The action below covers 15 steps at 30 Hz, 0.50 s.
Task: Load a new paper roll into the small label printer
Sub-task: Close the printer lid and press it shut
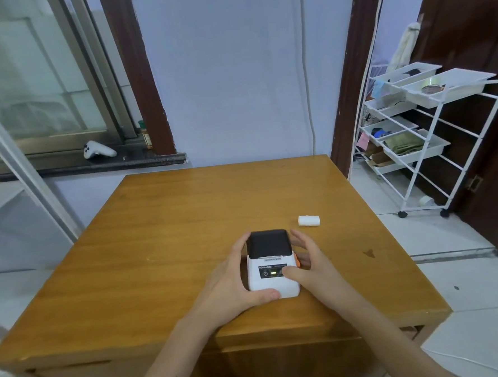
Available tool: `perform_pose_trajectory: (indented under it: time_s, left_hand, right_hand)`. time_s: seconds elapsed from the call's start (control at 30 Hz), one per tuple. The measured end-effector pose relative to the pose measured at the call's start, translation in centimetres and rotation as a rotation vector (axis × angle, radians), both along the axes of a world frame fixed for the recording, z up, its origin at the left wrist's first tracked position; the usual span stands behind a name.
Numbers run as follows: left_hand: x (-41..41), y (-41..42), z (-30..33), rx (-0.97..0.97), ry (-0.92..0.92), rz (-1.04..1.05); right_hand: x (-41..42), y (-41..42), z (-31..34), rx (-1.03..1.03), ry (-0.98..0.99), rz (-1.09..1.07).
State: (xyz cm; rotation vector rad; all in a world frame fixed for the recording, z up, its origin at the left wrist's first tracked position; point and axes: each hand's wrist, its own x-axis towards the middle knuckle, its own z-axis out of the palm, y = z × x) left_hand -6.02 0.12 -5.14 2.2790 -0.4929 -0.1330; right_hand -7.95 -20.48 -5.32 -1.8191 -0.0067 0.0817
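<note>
A small white label printer with a dark closed lid and an orange side latch stands near the front of the wooden table. A green light glows on its front panel. My left hand cups its left side, thumb along the bottom front edge. My right hand rests against its right side, thumb on the front panel, fingers spread by the lid. A white paper roll lies on its side on the table, beyond and to the right of the printer, untouched.
A white wire rack on wheels with trays stands right of the table by a dark door. A white game controller lies on the window sill at the back left. The wall is just behind the table.
</note>
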Motion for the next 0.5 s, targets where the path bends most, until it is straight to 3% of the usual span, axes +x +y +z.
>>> perform_pose_trajectory:
  time_s: [0.23, 0.33, 0.5]
  left_hand:
    - [0.0, -0.1, 0.1, -0.004, 0.016, 0.005]
    - [-0.3, -0.2, 0.2, 0.000, 0.014, 0.017]
    - [-0.4, -0.3, 0.2, -0.008, 0.042, 0.035]
  right_hand:
    - [0.5, 0.4, 0.6, -0.037, 0.032, 0.022]
    - [-0.5, 0.4, 0.7, -0.082, -0.039, 0.035]
    - [-1.0, 0.2, 0.4, 0.009, -0.093, -0.129]
